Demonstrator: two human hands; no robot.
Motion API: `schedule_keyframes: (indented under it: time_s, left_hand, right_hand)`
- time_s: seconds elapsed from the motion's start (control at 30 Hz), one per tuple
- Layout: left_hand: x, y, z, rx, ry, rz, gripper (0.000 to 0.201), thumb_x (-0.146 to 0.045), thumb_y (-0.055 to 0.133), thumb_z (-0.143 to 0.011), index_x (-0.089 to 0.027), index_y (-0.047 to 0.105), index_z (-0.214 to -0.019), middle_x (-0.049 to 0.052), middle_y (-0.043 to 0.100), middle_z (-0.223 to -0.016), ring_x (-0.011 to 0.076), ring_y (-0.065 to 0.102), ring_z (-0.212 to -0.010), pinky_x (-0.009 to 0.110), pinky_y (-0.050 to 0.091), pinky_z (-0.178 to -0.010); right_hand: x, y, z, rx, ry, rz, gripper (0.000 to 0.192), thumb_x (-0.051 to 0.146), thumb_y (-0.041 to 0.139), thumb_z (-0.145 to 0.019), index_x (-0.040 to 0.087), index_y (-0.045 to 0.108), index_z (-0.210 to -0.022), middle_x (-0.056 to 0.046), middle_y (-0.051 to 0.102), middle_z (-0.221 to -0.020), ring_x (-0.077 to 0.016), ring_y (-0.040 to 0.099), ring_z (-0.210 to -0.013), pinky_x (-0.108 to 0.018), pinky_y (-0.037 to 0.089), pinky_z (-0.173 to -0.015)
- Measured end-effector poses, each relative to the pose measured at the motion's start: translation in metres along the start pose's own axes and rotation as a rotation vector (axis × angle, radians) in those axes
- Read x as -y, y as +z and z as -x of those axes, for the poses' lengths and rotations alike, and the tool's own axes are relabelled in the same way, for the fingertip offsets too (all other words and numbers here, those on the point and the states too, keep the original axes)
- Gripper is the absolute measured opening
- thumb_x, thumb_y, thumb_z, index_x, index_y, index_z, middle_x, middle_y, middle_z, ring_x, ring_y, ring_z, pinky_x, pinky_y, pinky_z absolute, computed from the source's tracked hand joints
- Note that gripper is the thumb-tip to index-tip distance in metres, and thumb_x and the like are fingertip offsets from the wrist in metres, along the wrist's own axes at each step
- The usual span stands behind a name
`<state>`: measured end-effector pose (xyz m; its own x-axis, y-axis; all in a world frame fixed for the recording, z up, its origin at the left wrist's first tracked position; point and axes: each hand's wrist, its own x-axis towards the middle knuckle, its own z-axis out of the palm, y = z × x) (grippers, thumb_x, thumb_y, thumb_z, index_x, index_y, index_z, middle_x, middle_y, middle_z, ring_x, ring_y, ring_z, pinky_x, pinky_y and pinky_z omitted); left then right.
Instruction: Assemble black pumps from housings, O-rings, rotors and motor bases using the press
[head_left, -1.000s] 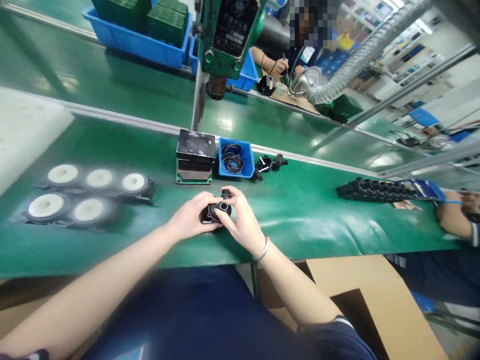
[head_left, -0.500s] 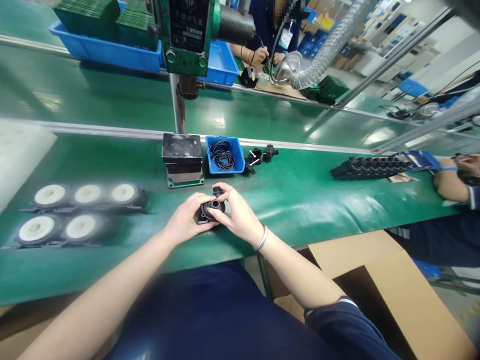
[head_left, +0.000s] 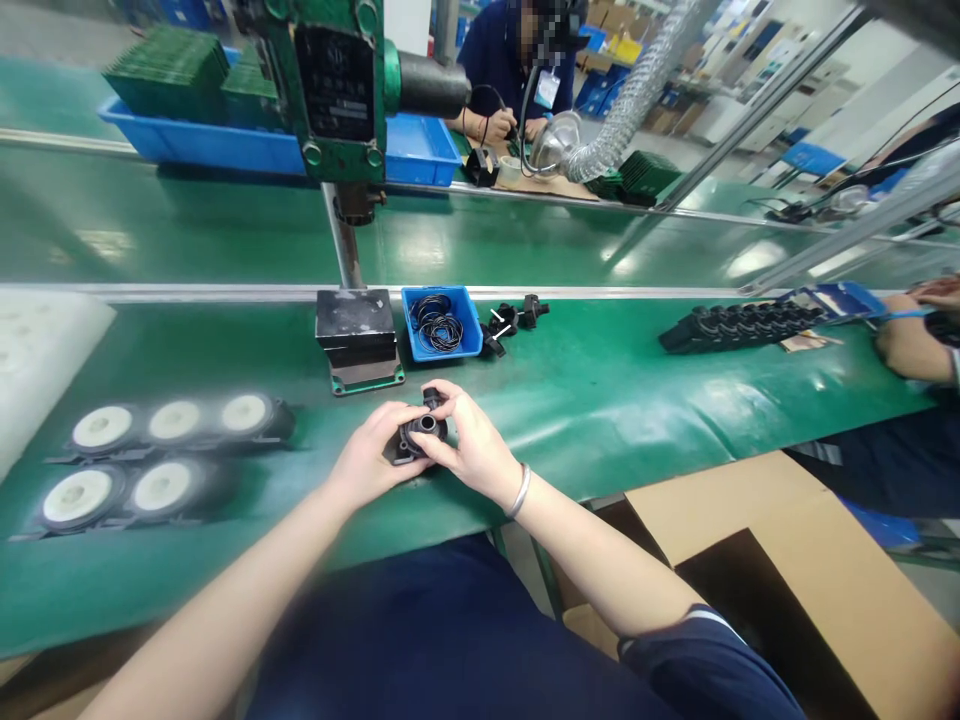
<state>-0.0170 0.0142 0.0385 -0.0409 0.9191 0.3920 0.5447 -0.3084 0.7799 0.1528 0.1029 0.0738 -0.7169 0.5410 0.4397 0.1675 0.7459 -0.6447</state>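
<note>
Head view, looking down at a green bench point(head_left: 615, 400): both of the person's hands meet over its near edge, cupped around a small black plastic part point(head_left: 417, 436) with a round opening facing up. The left hand point(head_left: 369, 462) wraps the part from the left side, fingers curled under and around it. The right hand point(head_left: 469, 448) grips it from the right, thumb and forefinger pinched at the rim of the opening; a silver bangle point(head_left: 519, 491) sits on that wrist. The part is held just above the bench surface, directly in front of the person's body.

Just beyond the hands stands a dark metal block point(head_left: 356, 335) at the foot of a green press point(head_left: 330, 85), and beside it a small blue bin point(head_left: 439, 322) holding black rubber rings. A few loose black pieces point(head_left: 514, 318) lie to the right of the bin. Off to the left, five round white-topped parts point(head_left: 161, 450) sit in two rows. Far right, a row of black parts point(head_left: 742, 325) lies near another person's arm point(head_left: 911, 345). Across the conveyor, a second person works at a bench.
</note>
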Motion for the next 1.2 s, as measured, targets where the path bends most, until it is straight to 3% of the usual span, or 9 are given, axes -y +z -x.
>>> schedule_keyframes:
  time_s: [0.43, 0.57, 0.73, 0.83, 0.97, 1.07, 1.2]
  left_hand:
    - [0.001, 0.001, 0.001, -0.029, -0.019, -0.005, 0.054, -0.027, 0.079, -0.076, -0.028, 0.056, -0.124, 0.008, 0.063, -0.119, 0.0233, 0.064, -0.111, 0.04, 0.054, -0.094]
    - [0.003, 0.004, 0.0, -0.038, -0.027, 0.003, 0.051, -0.031, 0.078, -0.077, -0.027, 0.057, -0.123, 0.008, 0.064, -0.117, 0.023, 0.065, -0.109, 0.039, 0.056, -0.092]
    - [-0.013, 0.002, -0.002, -0.084, -0.088, 0.014, 0.052, -0.035, 0.08, -0.075, -0.024, 0.058, -0.121, 0.008, 0.066, -0.116, 0.0244, 0.067, -0.107, 0.043, 0.056, -0.096]
    - [-0.036, -0.019, -0.014, -0.172, -0.13, 0.061, 0.055, -0.034, 0.082, -0.073, -0.025, 0.056, -0.12, 0.006, 0.068, -0.116, 0.023, 0.069, -0.104, 0.041, 0.058, -0.096]
    - [-0.057, -0.064, -0.049, -0.274, -0.09, 0.052, 0.06, -0.037, 0.086, -0.068, -0.024, 0.056, -0.118, 0.003, 0.07, -0.111, 0.0221, 0.071, -0.101, 0.038, 0.058, -0.095]
    - [-0.054, -0.091, -0.075, -0.279, -0.079, 0.041, 0.063, -0.041, 0.086, -0.065, -0.022, 0.056, -0.117, 0.004, 0.071, -0.109, 0.0234, 0.071, -0.1, 0.04, 0.059, -0.095]
    - [-0.036, -0.11, -0.095, -0.28, -0.097, 0.06, 0.063, -0.041, 0.085, -0.065, -0.02, 0.054, -0.116, 0.006, 0.072, -0.11, 0.0237, 0.071, -0.1, 0.042, 0.058, -0.095]
  right_hand:
    - [0.003, -0.003, -0.004, 0.024, -0.008, 0.013, 0.023, 0.034, 0.066, -0.09, 0.021, 0.048, -0.099, -0.016, 0.057, -0.127, -0.0238, 0.059, -0.12, -0.044, 0.052, -0.099]
    - [0.003, -0.006, -0.004, 0.024, 0.03, -0.064, 0.028, 0.037, 0.068, -0.089, 0.021, 0.05, -0.104, -0.016, 0.055, -0.132, -0.0238, 0.055, -0.127, -0.045, 0.049, -0.105]
    - [-0.005, -0.027, 0.002, -0.275, 0.16, -0.299, 0.019, 0.037, 0.053, -0.098, 0.022, 0.05, -0.109, -0.014, 0.051, -0.137, -0.0193, 0.057, -0.126, -0.04, 0.048, -0.106]
    - [-0.018, -0.038, 0.016, -0.37, 0.255, -0.255, 0.018, 0.038, 0.049, -0.099, 0.021, 0.054, -0.105, -0.012, 0.057, -0.128, -0.0183, 0.06, -0.12, -0.037, 0.049, -0.104]
    - [-0.042, -0.039, 0.041, -0.392, 0.343, -0.144, 0.023, 0.042, 0.05, -0.098, 0.02, 0.057, -0.096, -0.011, 0.064, -0.116, -0.0209, 0.064, -0.11, -0.037, 0.053, -0.095]
    - [-0.054, -0.034, 0.052, -0.413, 0.339, -0.126, 0.025, 0.042, 0.05, -0.098, 0.02, 0.058, -0.091, -0.012, 0.066, -0.11, -0.0225, 0.067, -0.101, -0.039, 0.055, -0.088]
    - [-0.057, -0.032, 0.054, -0.394, 0.319, -0.12, 0.024, 0.041, 0.051, -0.097, 0.021, 0.06, -0.086, -0.012, 0.067, -0.107, -0.024, 0.067, -0.102, -0.04, 0.056, -0.088]
